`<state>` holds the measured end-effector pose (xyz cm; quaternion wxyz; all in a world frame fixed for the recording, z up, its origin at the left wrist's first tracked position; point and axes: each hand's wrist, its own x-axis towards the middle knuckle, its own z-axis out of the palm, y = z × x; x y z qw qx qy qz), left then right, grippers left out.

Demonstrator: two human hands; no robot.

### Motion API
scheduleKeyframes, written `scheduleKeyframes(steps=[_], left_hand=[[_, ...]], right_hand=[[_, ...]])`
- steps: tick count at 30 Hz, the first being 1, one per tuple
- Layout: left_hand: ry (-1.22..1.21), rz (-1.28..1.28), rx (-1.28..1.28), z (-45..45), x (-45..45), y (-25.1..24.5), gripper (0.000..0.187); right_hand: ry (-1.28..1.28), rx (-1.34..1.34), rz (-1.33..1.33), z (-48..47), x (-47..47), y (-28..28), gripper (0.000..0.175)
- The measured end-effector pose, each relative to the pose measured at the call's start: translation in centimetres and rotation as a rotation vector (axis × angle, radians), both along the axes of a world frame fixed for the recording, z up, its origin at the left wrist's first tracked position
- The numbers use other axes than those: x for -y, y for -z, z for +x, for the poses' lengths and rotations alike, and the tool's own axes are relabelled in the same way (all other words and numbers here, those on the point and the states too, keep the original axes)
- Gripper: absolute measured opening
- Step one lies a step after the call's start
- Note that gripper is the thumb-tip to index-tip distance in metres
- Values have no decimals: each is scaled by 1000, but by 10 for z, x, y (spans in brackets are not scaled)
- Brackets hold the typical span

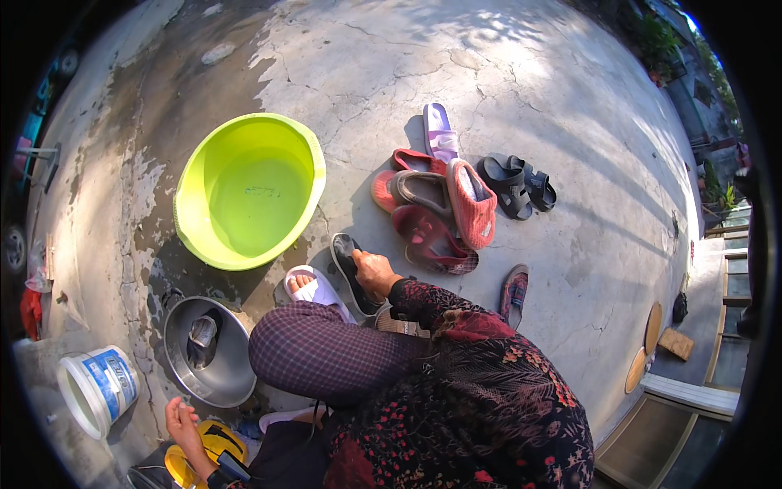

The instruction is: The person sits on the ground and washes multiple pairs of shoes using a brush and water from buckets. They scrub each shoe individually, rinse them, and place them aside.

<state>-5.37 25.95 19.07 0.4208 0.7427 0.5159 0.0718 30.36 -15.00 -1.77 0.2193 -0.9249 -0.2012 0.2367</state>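
Note:
My right hand [374, 272] grips a black shoe [347, 263] with a pale sole edge, just above the concrete or resting on it; I cannot tell which. Beside that shoe is a foot in a white slide sandal [317, 290]. My left hand [183, 422] holds nothing, its fingers apart, between a white bucket [101, 388] and a grey metal basin [214, 391]. Inside the metal basin lies a dark shoe [203, 339] with a grey lining. A large lime-green plastic tub [256, 183], apparently with shallow clear water, stands farther out.
Several red and brown slippers [437, 208] lie heaped right of the tub, near a lilac slide [440, 131] and black sandals [519, 186]. A patterned shoe [514, 293] lies closer to me. By my left wrist is a yellow-and-black object [214, 443]. Wet patches darken the cracked concrete [183, 79].

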Motion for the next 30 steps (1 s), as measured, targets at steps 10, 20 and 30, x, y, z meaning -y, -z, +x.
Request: scheduleKeyframes(steps=[10, 20, 30], left_hand=[[322, 16, 292, 104, 61, -57, 28], [313, 189, 502, 220, 123, -102, 61], [-541, -341, 395, 88, 43, 52, 28]], right_hand=[[246, 295, 720, 63, -41, -147, 34], [-303, 78, 1101, 2, -197, -290, 36], [-18, -40, 638, 81, -89, -192, 45]])
